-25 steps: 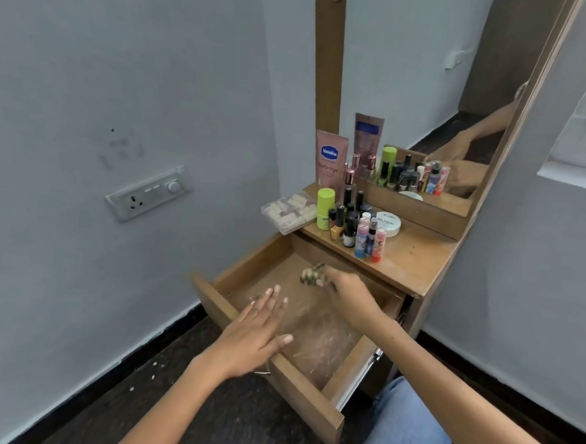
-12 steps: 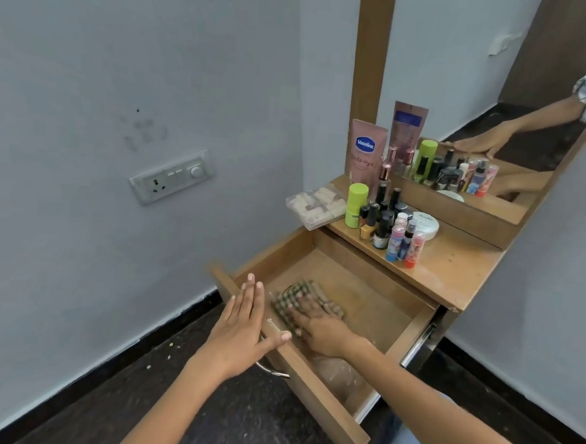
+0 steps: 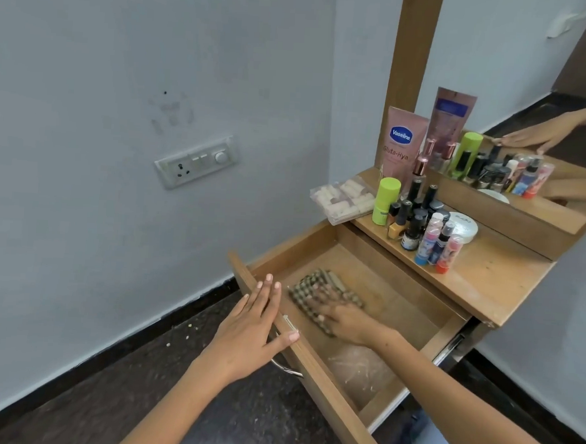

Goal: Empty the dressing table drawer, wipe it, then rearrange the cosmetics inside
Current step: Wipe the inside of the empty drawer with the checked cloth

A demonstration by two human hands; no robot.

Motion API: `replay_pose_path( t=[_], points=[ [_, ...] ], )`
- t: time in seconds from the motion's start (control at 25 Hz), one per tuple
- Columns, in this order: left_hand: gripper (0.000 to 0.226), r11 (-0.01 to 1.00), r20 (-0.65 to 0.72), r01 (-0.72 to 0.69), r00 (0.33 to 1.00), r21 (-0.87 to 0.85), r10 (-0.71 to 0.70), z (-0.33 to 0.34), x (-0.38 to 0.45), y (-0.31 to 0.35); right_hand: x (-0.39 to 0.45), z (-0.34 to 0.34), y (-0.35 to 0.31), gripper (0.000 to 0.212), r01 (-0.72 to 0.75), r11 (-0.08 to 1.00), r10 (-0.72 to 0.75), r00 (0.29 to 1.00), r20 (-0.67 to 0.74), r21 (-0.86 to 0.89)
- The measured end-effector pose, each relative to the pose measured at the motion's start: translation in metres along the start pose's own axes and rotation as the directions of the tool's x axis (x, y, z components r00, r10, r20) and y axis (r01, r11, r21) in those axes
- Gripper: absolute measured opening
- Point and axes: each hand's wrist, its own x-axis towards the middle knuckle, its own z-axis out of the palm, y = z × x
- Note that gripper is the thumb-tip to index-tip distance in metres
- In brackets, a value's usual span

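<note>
The wooden drawer [image 3: 413, 311] stands pulled out below the dressing table top [image 3: 493, 282]. My right hand [image 3: 344, 319] presses flat on a checked cloth [image 3: 318, 287] lying on the drawer floor near its left end; the hand is blurred. My left hand [image 3: 254, 326] rests flat on the top edge of the drawer front, fingers straight, thumb over the edge near the metal handle [image 3: 284, 365]. A clear plastic bag [image 3: 361, 366] lies in the drawer's near right part. Several cosmetics bottles [image 3: 418, 226] stand on the table top.
A pink Vaseline tube [image 3: 401, 142] leans at the mirror [image 3: 521, 64], beside a green-capped bottle [image 3: 385, 201], a white round jar [image 3: 463, 227] and a clear box [image 3: 346, 199] overhanging the table's left edge. A wall socket [image 3: 195, 162] sits at left. The floor is dark.
My right hand brought the cloth down from above into the drawer and now presses it on the floor, sliding it. My left hand stays on the drawer front. The view shifted.
</note>
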Motion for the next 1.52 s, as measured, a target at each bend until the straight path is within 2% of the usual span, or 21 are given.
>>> replay_pose_path(
  t=[0.08,0.16,0.44,0.52,0.64,0.72,0.8,0.88,0.96,1.04,1.16,1.52],
  points=[
    [0.089,1.0,-0.005,0.006,1.0,-0.003,-0.006,0.001,0.0,-0.001,0.006,0.002,-0.01,0.055,0.088,0.996,-0.087,0.995,0.04,-0.031],
    [0.09,1.0,-0.009,0.011,1.0,0.003,-0.011,0.001,0.0,-0.001,0.022,0.0,-0.017,0.057,0.11,0.989,-0.104,0.992,0.066,-0.097],
    [0.087,0.999,-0.002,0.026,1.0,0.018,-0.026,-0.003,0.001,-0.001,0.052,-0.006,-0.015,0.055,0.048,0.972,-0.055,0.998,-0.023,-0.231],
    [0.087,1.0,-0.01,0.022,1.0,0.009,-0.022,-0.003,0.0,-0.001,0.05,-0.006,-0.005,0.054,-0.032,0.974,0.014,0.997,-0.082,-0.225],
    [0.087,1.0,-0.036,0.019,0.999,0.016,-0.019,0.0,0.0,-0.003,0.051,-0.006,0.01,0.054,-0.24,0.961,0.217,0.963,-0.163,-0.137],
    [0.088,1.0,-0.05,0.012,0.999,0.01,-0.012,0.002,-0.001,-0.004,0.05,-0.012,0.015,0.055,-0.306,0.949,0.296,0.947,-0.127,-0.07],
    [0.088,1.0,-0.063,-0.007,0.998,-0.018,0.006,0.003,-0.001,-0.005,0.043,-0.017,0.014,0.056,-0.21,0.977,0.209,0.978,-0.025,-0.045],
    [0.088,0.999,-0.097,-0.024,0.995,-0.037,0.02,0.004,-0.001,-0.011,0.027,-0.014,0.011,0.058,-0.018,0.999,0.02,0.997,0.068,-0.038],
    [0.086,1.0,-0.117,-0.022,0.993,-0.022,0.019,0.003,0.002,-0.018,0.006,-0.009,0.008,0.062,0.12,0.993,-0.115,0.982,0.151,-0.022],
    [0.085,1.0,-0.121,-0.009,0.993,-0.009,0.008,0.002,0.002,-0.023,-0.009,-0.004,0.005,0.063,0.19,0.982,-0.185,0.956,0.227,-0.001],
    [0.086,0.999,-0.128,-0.01,0.992,-0.036,0.005,0.003,0.004,-0.023,-0.011,-0.001,-0.002,0.059,0.224,0.974,-0.214,0.944,0.25,-0.012],
    [0.085,0.998,-0.148,-0.029,0.989,-0.051,0.021,0.003,0.002,-0.022,0.048,-0.008,-0.033,0.057,0.189,0.964,-0.146,0.964,0.22,-0.189]
  ],
)
